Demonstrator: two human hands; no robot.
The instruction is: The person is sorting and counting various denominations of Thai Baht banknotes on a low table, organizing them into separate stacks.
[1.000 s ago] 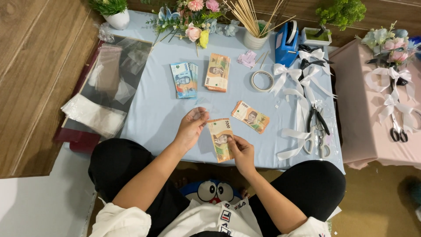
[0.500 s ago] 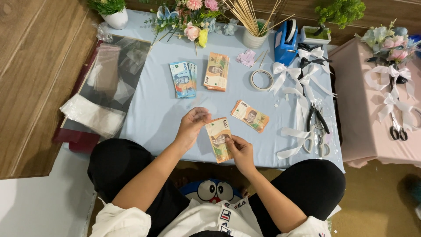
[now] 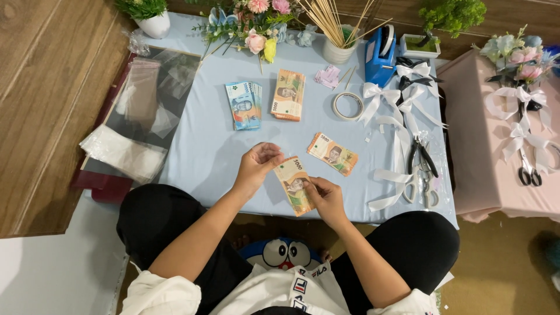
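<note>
While the left hand [image 3: 261, 165] pinches the upper end of a brownish banknote [image 3: 296, 185], the right hand [image 3: 324, 195] grips its lower half; the note is held just above the near edge of the pale blue bench [image 3: 204, 146]. Beside it, to the right: one loose banknote [image 3: 332, 154]. Further back: blue note stack [image 3: 244, 105], orange note stack [image 3: 287, 94], tape ring [image 3: 347, 105], white ribbon bows [image 3: 396, 105], pliers [image 3: 421, 156].

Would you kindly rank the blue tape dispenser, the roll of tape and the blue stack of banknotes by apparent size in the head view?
1. Blue tape dispenser and blue stack of banknotes: they look about alike, so I won't rank them.
2. Roll of tape: clearly smallest.
</note>
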